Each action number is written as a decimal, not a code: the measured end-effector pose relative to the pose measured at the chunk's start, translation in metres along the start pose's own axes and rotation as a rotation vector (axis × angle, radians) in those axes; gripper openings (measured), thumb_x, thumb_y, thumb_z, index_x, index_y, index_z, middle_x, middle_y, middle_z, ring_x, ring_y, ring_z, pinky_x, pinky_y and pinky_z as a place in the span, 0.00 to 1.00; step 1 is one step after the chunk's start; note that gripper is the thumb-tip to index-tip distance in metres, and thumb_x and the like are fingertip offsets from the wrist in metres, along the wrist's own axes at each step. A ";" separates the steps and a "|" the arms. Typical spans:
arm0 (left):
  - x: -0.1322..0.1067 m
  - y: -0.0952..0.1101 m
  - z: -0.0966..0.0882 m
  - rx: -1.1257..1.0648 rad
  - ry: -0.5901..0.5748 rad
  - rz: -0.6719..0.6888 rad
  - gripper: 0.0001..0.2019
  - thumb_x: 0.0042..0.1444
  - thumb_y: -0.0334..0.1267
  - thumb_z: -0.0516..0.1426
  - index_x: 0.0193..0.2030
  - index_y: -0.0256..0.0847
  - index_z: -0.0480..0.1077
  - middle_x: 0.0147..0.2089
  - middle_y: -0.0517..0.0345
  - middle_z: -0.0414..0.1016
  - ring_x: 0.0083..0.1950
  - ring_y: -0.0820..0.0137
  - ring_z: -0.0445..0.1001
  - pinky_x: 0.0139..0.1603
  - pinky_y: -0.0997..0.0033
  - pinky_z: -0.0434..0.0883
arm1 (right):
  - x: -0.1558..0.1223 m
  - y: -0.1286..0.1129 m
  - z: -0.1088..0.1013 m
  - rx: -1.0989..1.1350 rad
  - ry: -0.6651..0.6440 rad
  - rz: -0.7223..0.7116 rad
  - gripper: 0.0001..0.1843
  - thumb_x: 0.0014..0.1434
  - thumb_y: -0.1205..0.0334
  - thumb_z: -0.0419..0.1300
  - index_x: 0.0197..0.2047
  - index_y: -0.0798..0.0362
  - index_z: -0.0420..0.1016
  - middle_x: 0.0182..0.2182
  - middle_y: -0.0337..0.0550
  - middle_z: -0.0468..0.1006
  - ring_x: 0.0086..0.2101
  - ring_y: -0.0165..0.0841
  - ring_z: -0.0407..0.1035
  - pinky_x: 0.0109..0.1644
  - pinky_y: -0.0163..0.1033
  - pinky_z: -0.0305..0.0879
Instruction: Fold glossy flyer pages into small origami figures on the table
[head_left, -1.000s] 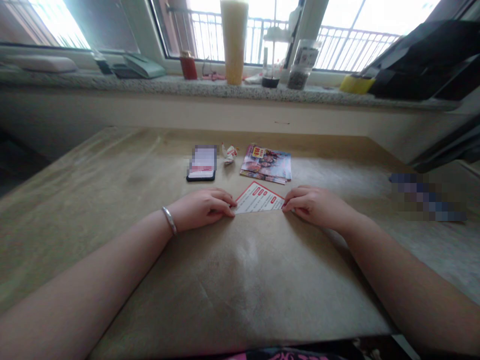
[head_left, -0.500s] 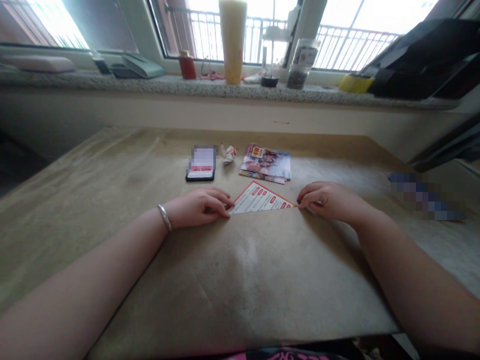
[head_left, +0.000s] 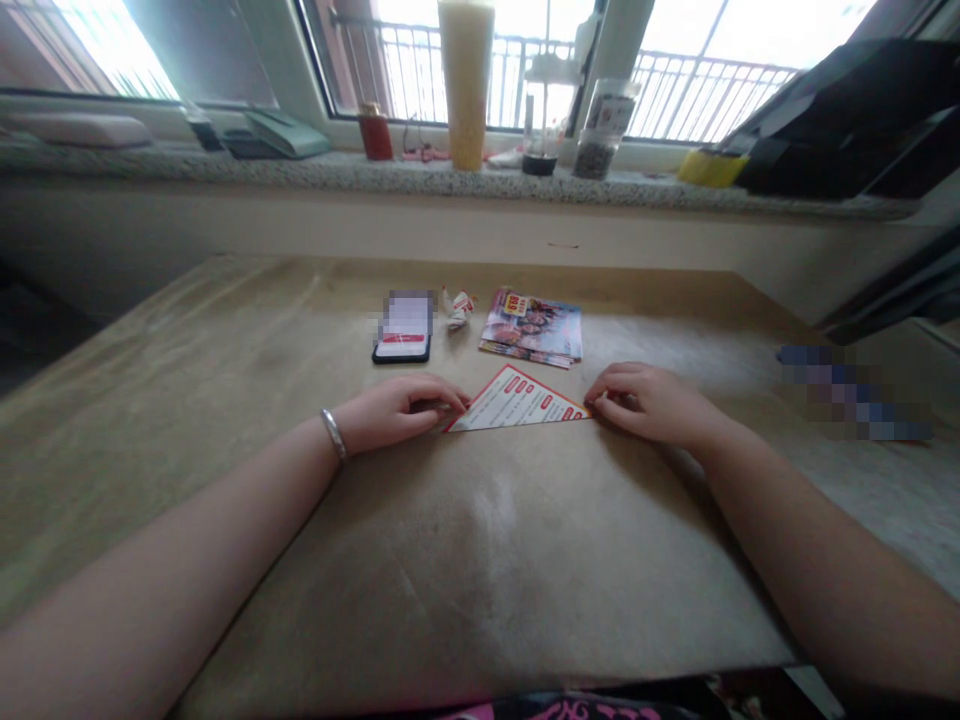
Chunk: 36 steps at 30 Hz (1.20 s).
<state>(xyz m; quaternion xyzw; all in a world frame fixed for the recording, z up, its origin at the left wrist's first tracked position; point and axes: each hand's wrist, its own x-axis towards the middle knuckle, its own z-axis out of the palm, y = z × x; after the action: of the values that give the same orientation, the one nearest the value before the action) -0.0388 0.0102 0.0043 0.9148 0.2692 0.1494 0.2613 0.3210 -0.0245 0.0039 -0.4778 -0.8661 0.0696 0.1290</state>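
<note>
A sheet of printed paper folded to a triangle, white with red borders and red labels, lies flat with its long edge toward me. My left hand, a silver bangle at its wrist, has its fingertips closed at the paper's left slanting edge; the left corner pokes out below them. At the other end, the thumb and fingers of my right hand pinch the right corner, whose very tip is hidden.
Beyond the paper are a phone, a crumpled wrapper and a stack of colourful leaflets. A blurred flat item lies at the table's right. Bottles and a tall yellow cylinder stand on the windowsill.
My left fingertips have slid from the paper's left corner up along its slanting edge, baring that corner. My right hand has shifted slightly left onto the right corner.
</note>
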 end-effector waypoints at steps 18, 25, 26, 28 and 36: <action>0.004 0.004 0.014 0.425 -0.086 -0.018 0.24 0.63 0.43 0.50 0.65 0.42 0.59 0.68 0.53 0.57 0.69 0.61 0.53 0.68 0.56 0.55 | 0.023 -0.032 0.026 -0.145 0.150 -0.036 0.13 0.62 0.63 0.53 0.44 0.50 0.79 0.38 0.48 0.77 0.40 0.39 0.69 0.44 0.43 0.66; 0.006 0.008 0.014 0.426 -0.005 0.051 0.21 0.62 0.42 0.51 0.61 0.42 0.64 0.61 0.49 0.66 0.64 0.59 0.61 0.64 0.55 0.61 | 0.023 -0.051 0.023 -0.193 0.161 0.091 0.12 0.62 0.60 0.53 0.41 0.52 0.78 0.37 0.48 0.81 0.39 0.39 0.73 0.44 0.44 0.67; 0.006 0.009 0.014 0.427 0.005 0.071 0.20 0.61 0.41 0.52 0.60 0.42 0.65 0.59 0.48 0.68 0.62 0.59 0.63 0.62 0.56 0.63 | 0.022 -0.054 0.023 -0.193 0.154 0.091 0.13 0.62 0.59 0.53 0.42 0.52 0.78 0.38 0.48 0.81 0.40 0.40 0.73 0.45 0.44 0.67; 0.006 0.009 0.013 0.430 0.023 0.120 0.18 0.61 0.40 0.52 0.57 0.42 0.68 0.54 0.48 0.71 0.60 0.60 0.65 0.60 0.57 0.66 | 0.021 -0.057 0.025 -0.171 0.126 0.064 0.15 0.62 0.57 0.53 0.45 0.54 0.76 0.42 0.50 0.80 0.43 0.42 0.73 0.49 0.47 0.67; 0.006 0.013 0.013 0.401 -0.016 0.161 0.20 0.61 0.41 0.52 0.60 0.42 0.65 0.60 0.47 0.67 0.60 0.61 0.67 0.60 0.59 0.66 | 0.024 -0.060 0.035 0.005 -0.013 -0.117 0.31 0.60 0.51 0.55 0.64 0.54 0.60 0.62 0.48 0.64 0.62 0.47 0.54 0.63 0.55 0.55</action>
<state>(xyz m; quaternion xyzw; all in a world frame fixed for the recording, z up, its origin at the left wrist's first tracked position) -0.0230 -0.0004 0.0013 0.9682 0.2175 0.1061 0.0634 0.2495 -0.0361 -0.0112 -0.4257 -0.8931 0.0673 0.1286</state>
